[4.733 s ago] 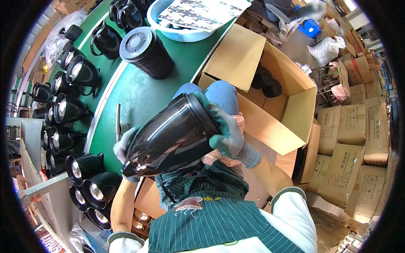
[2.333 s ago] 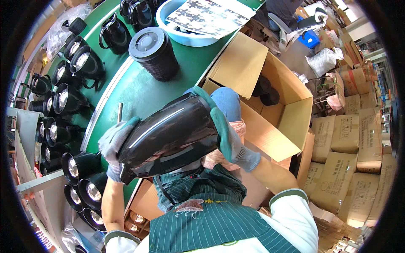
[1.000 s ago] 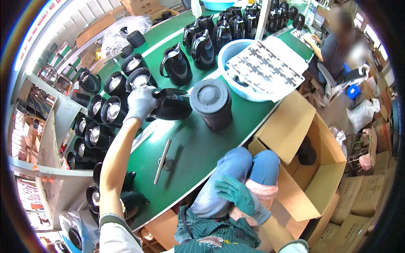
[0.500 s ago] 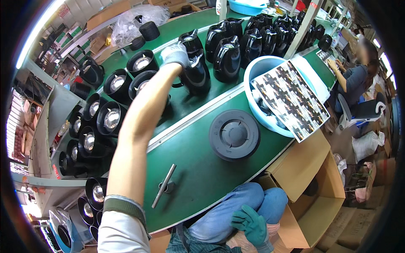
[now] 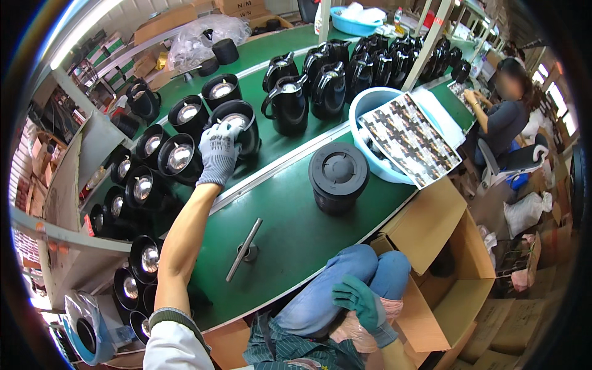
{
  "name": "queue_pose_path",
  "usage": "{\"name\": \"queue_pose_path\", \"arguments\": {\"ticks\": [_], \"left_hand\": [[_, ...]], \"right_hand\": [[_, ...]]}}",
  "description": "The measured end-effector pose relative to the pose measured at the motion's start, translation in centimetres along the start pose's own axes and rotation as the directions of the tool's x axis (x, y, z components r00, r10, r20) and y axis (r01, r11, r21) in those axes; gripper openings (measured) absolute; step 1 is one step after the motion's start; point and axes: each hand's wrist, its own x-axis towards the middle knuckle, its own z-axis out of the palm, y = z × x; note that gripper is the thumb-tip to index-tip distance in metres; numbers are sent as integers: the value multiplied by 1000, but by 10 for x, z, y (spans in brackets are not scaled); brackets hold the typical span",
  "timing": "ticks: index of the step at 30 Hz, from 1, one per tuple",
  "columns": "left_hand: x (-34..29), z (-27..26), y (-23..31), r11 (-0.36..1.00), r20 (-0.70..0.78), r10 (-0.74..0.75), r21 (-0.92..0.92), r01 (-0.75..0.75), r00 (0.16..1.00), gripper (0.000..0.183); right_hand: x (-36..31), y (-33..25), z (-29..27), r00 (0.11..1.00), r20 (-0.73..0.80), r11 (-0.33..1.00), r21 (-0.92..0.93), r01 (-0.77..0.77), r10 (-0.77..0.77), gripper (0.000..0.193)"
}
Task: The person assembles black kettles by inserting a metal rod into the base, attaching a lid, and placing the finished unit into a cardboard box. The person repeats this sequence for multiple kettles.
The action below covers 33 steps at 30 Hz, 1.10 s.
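Note:
My left hand [image 5: 219,150], in a grey knit glove, reaches over the bench to a black open-topped pot body [image 5: 249,133] with a shiny silver inside. Its fingers are closed over the near rim. More pot bodies [image 5: 179,158] of this kind stand close to the left of it. Just right of the hand is a black jug [image 5: 290,106] with a handle and spout. My right hand [image 5: 359,303], in a green glove, rests over my lap, holding nothing, its fingers loosely bent and slightly apart.
On the green bench stand a black ribbed-lid cylinder [image 5: 338,176] and a metal T-shaped fixture [image 5: 245,251]. A blue basin [image 5: 365,105] carries a patterned sheet [image 5: 412,142]. An open carton [image 5: 461,296] sits at my right. A seated person [image 5: 507,120] works farther right.
My left hand has moved from a black jug back toward me onto the pot body's rim. The view has shifted a little. The right hand stays on my lap, its fingers more bent.

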Motion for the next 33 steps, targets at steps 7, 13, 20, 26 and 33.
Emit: {"name": "queue_pose_path", "arguments": {"ticks": [7,13,20,26,33], "left_hand": [[-86,-162,9,945,-93,184,-259,-202,979,41],[-130,-260,26,741,28,554,-472,-477,832,51],[-235,-214,31,749,-193,310,-554,-364,931,80],[-298,-136,80,732,-260,44,-648,-208,965,75],[-251,-121,99,58,230,-489,-954,295,841,82]], "right_hand": [[48,-86,81,839,419,551,-633,544,-346,70],[92,-165,141,543,785,-235,-611,756,-297,75],[35,-127,97,752,500,280,-718,637,-429,49],[4,-130,122,979,-146,862,-505,50,-142,74],[30,-133,126,991,-132,904,-420,-82,28,54]]}}
